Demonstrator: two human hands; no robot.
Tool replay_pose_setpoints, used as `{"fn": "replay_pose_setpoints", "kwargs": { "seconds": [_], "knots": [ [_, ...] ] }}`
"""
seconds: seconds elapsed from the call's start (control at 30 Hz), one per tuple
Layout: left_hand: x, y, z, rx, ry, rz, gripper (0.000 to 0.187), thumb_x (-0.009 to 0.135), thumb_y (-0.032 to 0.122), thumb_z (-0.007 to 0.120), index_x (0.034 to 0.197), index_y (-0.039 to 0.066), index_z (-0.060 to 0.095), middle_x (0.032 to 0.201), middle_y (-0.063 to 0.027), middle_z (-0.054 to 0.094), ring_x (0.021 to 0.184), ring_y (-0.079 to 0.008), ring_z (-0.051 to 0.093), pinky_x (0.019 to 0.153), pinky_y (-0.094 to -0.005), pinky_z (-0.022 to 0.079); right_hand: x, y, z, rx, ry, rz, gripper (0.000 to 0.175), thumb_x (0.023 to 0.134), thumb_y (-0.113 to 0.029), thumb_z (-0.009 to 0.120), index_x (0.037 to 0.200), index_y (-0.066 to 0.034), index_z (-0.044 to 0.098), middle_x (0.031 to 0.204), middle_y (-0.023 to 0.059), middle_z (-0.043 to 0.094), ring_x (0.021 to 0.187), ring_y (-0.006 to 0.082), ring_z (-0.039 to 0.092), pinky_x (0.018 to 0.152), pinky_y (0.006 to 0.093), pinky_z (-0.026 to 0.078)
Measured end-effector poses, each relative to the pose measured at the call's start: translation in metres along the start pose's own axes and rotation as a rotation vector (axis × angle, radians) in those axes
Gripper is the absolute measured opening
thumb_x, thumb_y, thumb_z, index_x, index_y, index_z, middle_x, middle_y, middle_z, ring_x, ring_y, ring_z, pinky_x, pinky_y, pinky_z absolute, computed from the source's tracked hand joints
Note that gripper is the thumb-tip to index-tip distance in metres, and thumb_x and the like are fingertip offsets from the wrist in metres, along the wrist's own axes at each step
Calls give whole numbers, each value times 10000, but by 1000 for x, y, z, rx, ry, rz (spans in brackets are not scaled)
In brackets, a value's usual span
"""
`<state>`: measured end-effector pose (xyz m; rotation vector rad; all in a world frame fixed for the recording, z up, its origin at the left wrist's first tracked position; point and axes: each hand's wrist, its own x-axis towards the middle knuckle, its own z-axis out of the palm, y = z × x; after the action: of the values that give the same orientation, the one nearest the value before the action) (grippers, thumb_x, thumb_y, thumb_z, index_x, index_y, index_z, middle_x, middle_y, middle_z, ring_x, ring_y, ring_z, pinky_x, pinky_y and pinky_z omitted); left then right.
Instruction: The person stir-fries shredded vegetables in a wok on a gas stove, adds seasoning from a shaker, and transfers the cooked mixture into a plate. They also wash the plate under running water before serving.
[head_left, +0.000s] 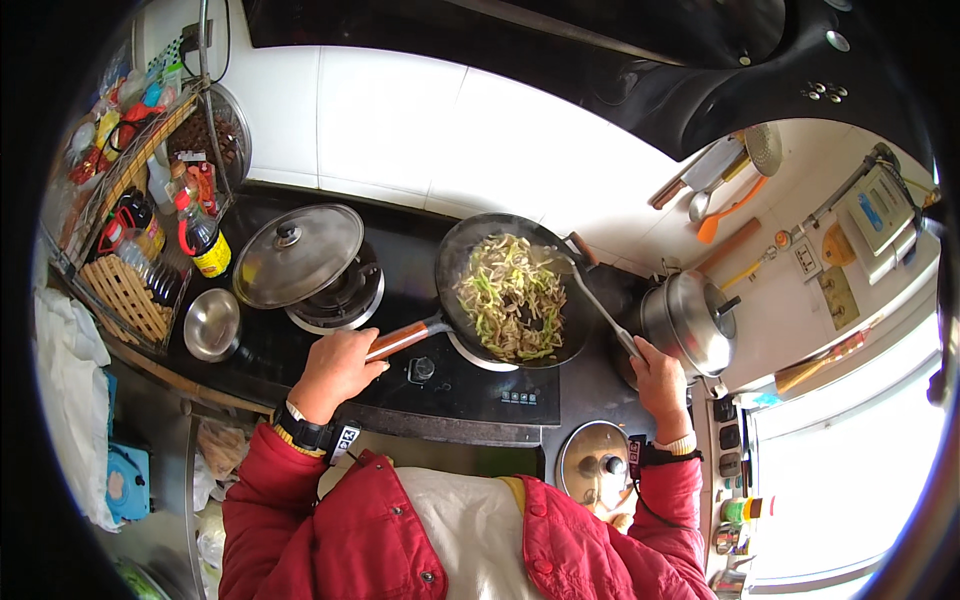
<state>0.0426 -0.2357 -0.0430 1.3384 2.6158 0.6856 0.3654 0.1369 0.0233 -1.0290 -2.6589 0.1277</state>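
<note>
My left hand (341, 369) grips the brown wooden handle (399, 342) of a dark wok (457, 255) on the right side of the black gas hob (480, 405). Sliced green vegetable and pale brownish strips (517, 292) lie spread in the wok, heaped in a rough ring. In my right hand (661, 381) is the handle of a metal spatula (600, 306). Its shaft runs up and left over the wok's right rim, and its head is partly hidden among the food near the upper right.
A metal lid (300, 255) leans over the left burner (341, 296). Left of it stand a steel bowl (212, 324) and sauce bottles (202, 236) by a wire rack (142, 172). A lidded steel pot (686, 319) is on the right, a glass lid (592, 461) nearer me, and a range hood (600, 67) overhead.
</note>
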Motion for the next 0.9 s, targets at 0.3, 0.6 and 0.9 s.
{"fn": "replay_pose_setpoints", "kwargs": {
  "seconds": [0.3, 0.6, 0.9],
  "knots": [
    [0, -3, 2, -8, 35, 44, 379, 794, 270, 806, 1066, 50, 659, 871, -176, 701, 856, -400, 683, 732, -502, 535, -13, -32, -8, 280, -188, -146, 382, 928, -170, 668, 1302, -91, 673, 932, 236, 712, 901, 415, 706, 753, 421, 561],
    [-1, -5, 10, 2, 79, 69, 472, 795, 279, 826, 1171, 44, 665, 920, -165, 716, 870, -369, 699, 750, -479, 558, -32, -56, -4, -329, -64, -332, 388, 917, -185, 654, 1302, -236, 647, 752, 81, 631, 680, 309, 680, 586, 444, 540],
    [-3, -9, 13, -1, 122, 106, 450, 796, 269, 824, 1143, 33, 661, 908, -174, 710, 858, -377, 694, 746, -485, 553, -34, -27, -148, -413, -85, -158, 329, 776, -108, 727, 1067, -239, 809, 791, 105, 714, 728, 317, 694, 654, 425, 537]
  ]
}}
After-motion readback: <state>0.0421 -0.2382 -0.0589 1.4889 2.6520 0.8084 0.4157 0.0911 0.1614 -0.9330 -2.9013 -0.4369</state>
